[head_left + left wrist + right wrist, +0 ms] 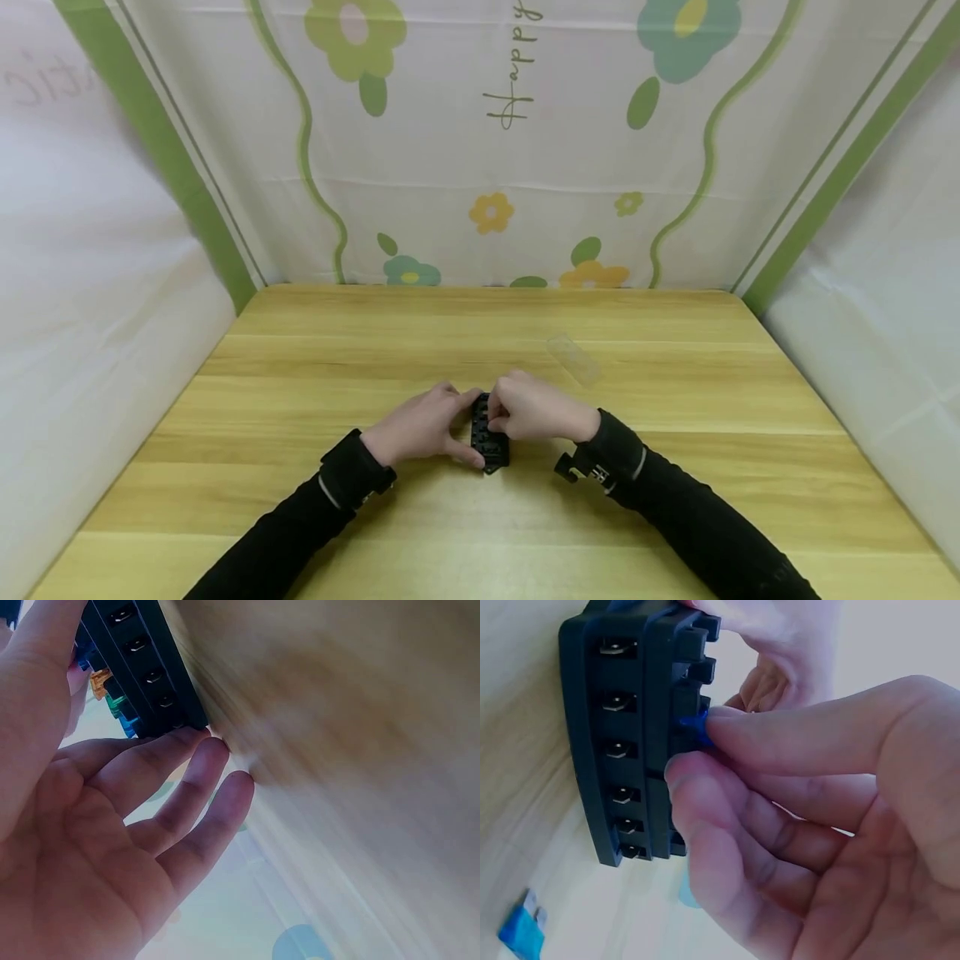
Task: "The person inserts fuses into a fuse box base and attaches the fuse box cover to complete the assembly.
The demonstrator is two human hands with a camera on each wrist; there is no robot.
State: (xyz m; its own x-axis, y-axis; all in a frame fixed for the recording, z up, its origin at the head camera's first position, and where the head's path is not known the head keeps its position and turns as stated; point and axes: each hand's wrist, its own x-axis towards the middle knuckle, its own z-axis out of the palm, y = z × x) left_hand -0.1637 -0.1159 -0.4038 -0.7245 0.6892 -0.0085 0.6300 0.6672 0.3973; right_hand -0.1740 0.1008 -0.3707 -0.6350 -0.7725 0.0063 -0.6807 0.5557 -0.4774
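A black blade-fuse box (491,450) lies on the table between both hands, with a row of metal terminals along its side in the wrist views. My left hand (422,427) grips it, thumb at the near end and index finger at the far end. Pinched between thumb and index finger of my right hand (542,408) is a dark blue blade fuse (694,727), right at the box's slots. Orange (99,684), green (114,706) and blue fuses (129,723) show along the box's top in the left wrist view.
A clear plastic cover (573,360) lies on the wooden table (337,350) beyond the right hand. The right wrist view shows a loose light blue fuse (523,931) beside the box. Patterned cloth walls (570,183) enclose the table's back and sides.
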